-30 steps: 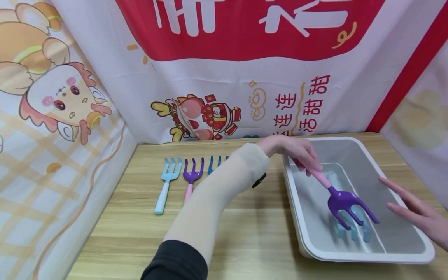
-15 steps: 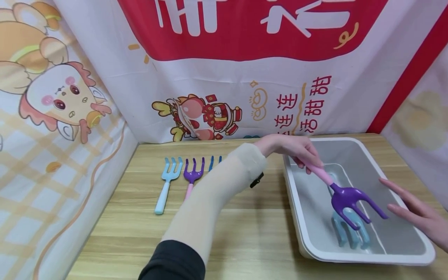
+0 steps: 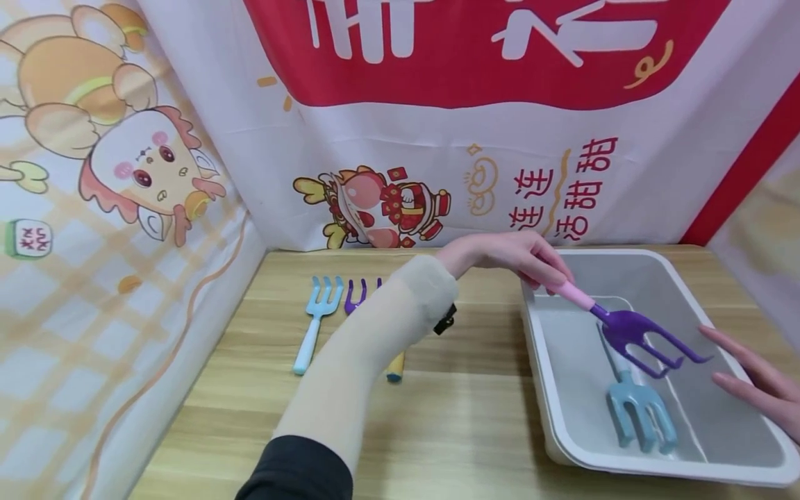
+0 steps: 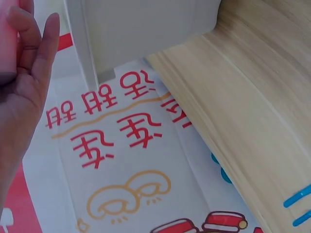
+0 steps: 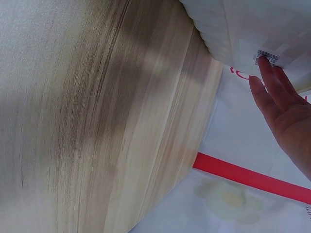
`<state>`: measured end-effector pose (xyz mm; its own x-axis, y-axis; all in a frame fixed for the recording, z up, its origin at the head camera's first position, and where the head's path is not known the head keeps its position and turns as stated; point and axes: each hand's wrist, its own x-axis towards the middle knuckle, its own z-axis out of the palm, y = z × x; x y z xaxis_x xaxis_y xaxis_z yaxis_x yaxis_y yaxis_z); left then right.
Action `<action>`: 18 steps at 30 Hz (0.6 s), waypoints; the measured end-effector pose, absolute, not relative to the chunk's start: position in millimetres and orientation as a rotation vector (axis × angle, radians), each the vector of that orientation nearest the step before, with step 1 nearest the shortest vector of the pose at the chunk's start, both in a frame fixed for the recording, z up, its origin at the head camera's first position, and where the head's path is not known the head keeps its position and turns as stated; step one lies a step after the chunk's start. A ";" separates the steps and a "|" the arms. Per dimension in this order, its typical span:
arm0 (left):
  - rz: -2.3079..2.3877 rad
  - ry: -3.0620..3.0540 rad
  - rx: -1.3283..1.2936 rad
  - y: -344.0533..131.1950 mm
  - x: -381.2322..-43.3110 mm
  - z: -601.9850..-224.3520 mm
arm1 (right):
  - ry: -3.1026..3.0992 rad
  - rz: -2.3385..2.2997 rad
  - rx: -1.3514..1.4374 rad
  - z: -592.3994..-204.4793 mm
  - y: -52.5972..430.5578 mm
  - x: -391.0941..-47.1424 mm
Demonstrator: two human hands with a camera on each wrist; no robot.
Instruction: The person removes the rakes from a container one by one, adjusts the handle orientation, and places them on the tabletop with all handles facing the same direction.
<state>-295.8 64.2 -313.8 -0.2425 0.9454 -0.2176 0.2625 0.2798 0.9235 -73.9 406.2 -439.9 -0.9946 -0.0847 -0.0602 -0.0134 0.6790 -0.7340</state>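
Observation:
My left hand (image 3: 521, 257) grips the pink handle (image 3: 576, 296) of a purple hand fork (image 3: 631, 330), held tilted over the grey plastic bin (image 3: 544, 378) with its tines toward the right wall. In the left wrist view, curled fingers wrap the same pink handle (image 4: 7, 41). Beneath it, a light blue hand fork (image 3: 640, 403) lies on the bin floor, its handle partly covered by the purple one. My right hand (image 3: 765, 389) is at the bin's right side, fingers extended; in the right wrist view its fingertips (image 5: 264, 62) meet the outer wall near a barcode label (image 5: 267, 58).
On the wooden table (image 3: 462, 417), left of the bin, lie a light blue hand fork (image 3: 317, 316) and a purple one (image 3: 353, 302) mostly behind my left arm. A yellow handle end (image 3: 396, 367) shows below the sleeve. Printed cloth (image 3: 275, 173) walls the back and sides.
The purple fork has lifted and shifted right, uncovering more of the light blue fork in the bin. The head view has turned slightly left. My right hand stays at the bin's side.

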 end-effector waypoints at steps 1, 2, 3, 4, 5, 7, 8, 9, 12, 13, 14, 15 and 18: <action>1.019 1.695 1.121 61.0 -295.8 -313.5 | 2.794 -1.214 -0.078 -439.4 405.6 -73.9; 1.033 1.694 1.119 57.7 -295.6 -313.2 | 2.803 -1.204 -0.080 -439.0 405.1 -73.9; 1.043 1.694 1.125 54.2 -295.5 -313.3 | 2.800 -1.194 -0.074 -437.7 404.1 -74.0; 1.052 1.697 1.115 51.4 -295.7 -313.0 | 2.797 -1.186 -0.061 -436.1 403.6 -73.9; 1.061 1.697 1.121 48.2 -295.7 -313.0 | 2.793 -1.176 -0.043 -434.3 403.2 -74.0; 1.082 1.702 1.119 41.4 -294.8 -313.5 | 2.773 -1.163 -0.014 -431.9 402.7 -74.7; 1.091 1.708 1.117 37.8 -294.2 -313.6 | 2.758 -1.151 0.013 -430.1 402.3 -75.3; 1.107 1.719 1.108 34.2 -292.8 -313.5 | 2.744 -1.137 0.034 -428.8 402.2 -76.0; 1.154 1.751 1.114 22.4 -288.0 -315.1 | 2.691 -1.182 0.059 -428.1 403.2 -77.0; 1.170 1.768 1.103 18.7 -286.2 -316.0 | 2.675 -1.199 0.067 -427.9 403.5 -77.0; 1.181 1.784 1.102 14.8 -284.2 -317.0 | 2.673 -1.227 0.063 -429.1 403.5 -76.5; 1.198 1.800 1.096 10.7 -281.8 -318.0 | 2.655 -1.252 0.065 -429.4 403.7 -76.2; 1.216 1.837 1.087 -1.7 -275.6 -322.9 | 2.666 -1.245 0.042 -429.6 404.3 -76.8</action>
<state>-275.6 -1.7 -322.9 -0.4268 0.9004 -0.0844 0.2740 0.2177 0.9368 -76.8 404.3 -429.6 -0.9800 -0.0576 -0.1906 0.1092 0.6452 -0.7562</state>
